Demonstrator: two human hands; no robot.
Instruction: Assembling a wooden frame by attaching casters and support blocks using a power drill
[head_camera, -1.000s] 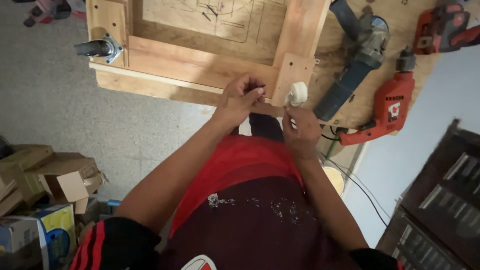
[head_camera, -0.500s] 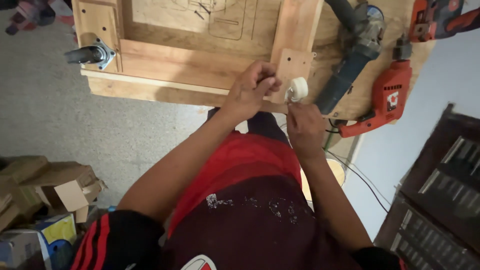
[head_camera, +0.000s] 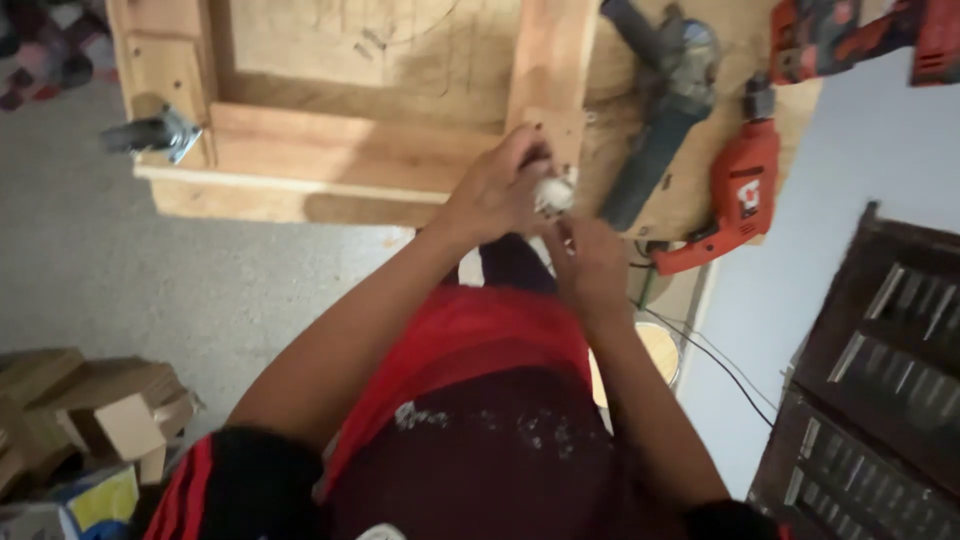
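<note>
A wooden frame (head_camera: 330, 160) lies on a plywood board. A small white caster wheel (head_camera: 553, 194) sits at its near right corner block (head_camera: 548, 125). My left hand (head_camera: 495, 190) curls over the wheel from the left, fingers wrapped on it against the block. My right hand (head_camera: 592, 268) is just below, its pinched fingertips reaching up to the wheel's underside. Whether it also holds a small part is hidden.
A grey caster (head_camera: 150, 134) is mounted on the frame's left corner. A blue-grey angle grinder (head_camera: 662, 105), a red drill (head_camera: 738, 195) and another red tool (head_camera: 850, 35) lie right of the frame. Cardboard boxes (head_camera: 110, 410) are lower left, a dark louvred cabinet (head_camera: 880, 400) right.
My left hand has slid right from the wood onto the white wheel. My right hand has dropped slightly below it. The view has shifted a little.
</note>
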